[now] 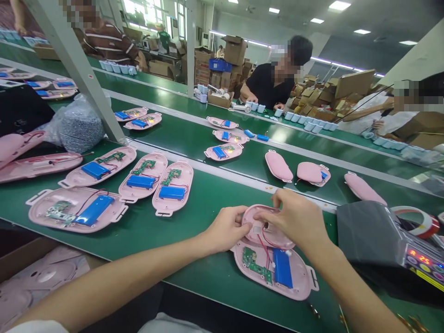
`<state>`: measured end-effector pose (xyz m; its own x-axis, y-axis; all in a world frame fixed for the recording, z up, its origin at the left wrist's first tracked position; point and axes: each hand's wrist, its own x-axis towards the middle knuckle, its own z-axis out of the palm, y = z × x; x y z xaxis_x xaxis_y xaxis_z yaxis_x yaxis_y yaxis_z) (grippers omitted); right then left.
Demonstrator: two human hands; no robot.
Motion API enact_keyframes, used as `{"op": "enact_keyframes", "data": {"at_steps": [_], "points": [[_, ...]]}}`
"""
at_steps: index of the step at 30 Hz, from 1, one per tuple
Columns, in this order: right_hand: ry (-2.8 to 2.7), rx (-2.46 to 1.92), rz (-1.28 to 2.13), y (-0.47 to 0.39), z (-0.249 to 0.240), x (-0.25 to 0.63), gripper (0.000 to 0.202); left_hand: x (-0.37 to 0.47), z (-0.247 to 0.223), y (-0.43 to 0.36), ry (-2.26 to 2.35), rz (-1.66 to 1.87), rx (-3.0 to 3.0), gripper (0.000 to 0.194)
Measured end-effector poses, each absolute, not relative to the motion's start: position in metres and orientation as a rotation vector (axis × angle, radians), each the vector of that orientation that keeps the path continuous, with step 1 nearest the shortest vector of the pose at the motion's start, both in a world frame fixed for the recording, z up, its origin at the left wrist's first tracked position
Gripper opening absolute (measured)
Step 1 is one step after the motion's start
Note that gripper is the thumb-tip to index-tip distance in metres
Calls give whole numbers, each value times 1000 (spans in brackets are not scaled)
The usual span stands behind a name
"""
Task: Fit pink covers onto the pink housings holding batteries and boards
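Directly ahead, a pink plastic cover point(279, 237) is tilted up with its inside facing me. My left hand point(229, 229) grips its left edge, thumb inside. My right hand point(300, 217) is closed at the cover's upper edge, its fingertips by a small round black part point(266, 225) inside; whether they pinch anything else is hidden. Red wires run from the cover down to a pink base shell point(300, 282) lying open below it. That base carries a green circuit board point(255, 263) and a blue battery pack point(282, 268).
Several open pink shells with boards and batteries lie left, one nearest point(38, 215). A grey tape dispenser point(367, 240) with a red display stands right. A conveyor point(180, 125) with more shells runs beyond a pale rail. A slanted post point(78, 69) rises at left. Co-workers sit across.
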<state>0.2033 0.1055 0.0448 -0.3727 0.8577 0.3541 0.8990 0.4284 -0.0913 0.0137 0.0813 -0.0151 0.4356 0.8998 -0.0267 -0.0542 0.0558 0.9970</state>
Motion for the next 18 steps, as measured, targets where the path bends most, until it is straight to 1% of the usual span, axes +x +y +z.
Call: {"op": "enact_keyframes", "data": {"at_steps": [2,4,6,10,13,16,18], "points": [[-2311,-1639,233,107,52,210,36,11,-10,79,941,864,1384,16],[-2366,-1584,565,107,58,216,32,10,-4,78,1042,849,1485,12],[-2381,-1506,686,104,59,219,32,11,1,77,1038,858,1563,14],[-2322,-1421,640,97,56,219,25,14,0,74,952,915,1675,26],[-2315,-1322,526,79,52,221,25,10,-5,71,918,848,1821,27],[-2299,-1116,223,40,34,226,29,0,-4,69,770,748,1956,23],[-2264,-983,-8,9,11,227,37,-9,5,70,559,658,2092,30]]}}
